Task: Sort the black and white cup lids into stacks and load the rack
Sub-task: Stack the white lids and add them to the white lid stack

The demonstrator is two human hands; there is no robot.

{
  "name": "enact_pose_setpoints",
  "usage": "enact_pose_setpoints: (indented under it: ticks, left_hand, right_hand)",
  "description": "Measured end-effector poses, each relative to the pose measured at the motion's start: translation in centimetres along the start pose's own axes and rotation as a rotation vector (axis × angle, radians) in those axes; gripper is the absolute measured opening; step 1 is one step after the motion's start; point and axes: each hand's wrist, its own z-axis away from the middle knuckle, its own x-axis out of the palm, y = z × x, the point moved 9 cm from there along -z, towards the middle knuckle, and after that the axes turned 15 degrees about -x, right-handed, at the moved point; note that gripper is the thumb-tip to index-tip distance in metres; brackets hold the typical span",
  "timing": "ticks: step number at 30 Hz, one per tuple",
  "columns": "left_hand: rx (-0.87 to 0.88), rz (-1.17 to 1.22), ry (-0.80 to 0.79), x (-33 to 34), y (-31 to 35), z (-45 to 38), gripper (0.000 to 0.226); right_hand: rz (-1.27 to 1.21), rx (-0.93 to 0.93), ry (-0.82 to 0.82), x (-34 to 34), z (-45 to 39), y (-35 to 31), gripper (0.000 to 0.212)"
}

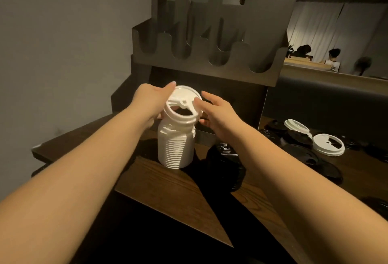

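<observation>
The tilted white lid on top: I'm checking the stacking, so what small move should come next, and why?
Probably level it and press it down. The top white lid sits tilted on the white stack, not nested like the lids below. The left hand grips its far rim; the right hand touches its other side, so both can square it.

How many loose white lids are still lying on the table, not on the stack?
2, both among the loose black lids at right: one white lid nearer, one white lid farther back, partly covered. More may hide under the dark lids.
</observation>
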Motion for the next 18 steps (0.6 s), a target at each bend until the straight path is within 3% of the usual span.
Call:
enact_pose_setpoints:
  ticks: [3,8,13,18]
  left_hand:
    - [-0.051,0.086,0.028,-0.1,-0.7,-0.4,0.042]
    - [-0.080,-0.119,0.130,0.0,-1.9,-1.3,0.053]
    - [-0.066,-0.356,0.116,0.4,-3.1,-1.7,0.056]
    - [-0.099,-0.315,0.092,0.3,-5.0,-2.4,0.055]
  right_hand:
    - [-0.151,0.103,0.041,0.6,0.4,1.4,0.064]
    - [-0.106,0.016,0.284,-0.4,0.0,0.3,0.031]
    - [0.126,0.050,0.262,-0.6,0.3,1.2,0.029]
    - [0.233,0.149,0.192,-0.5,1.0,3.5,0.033]
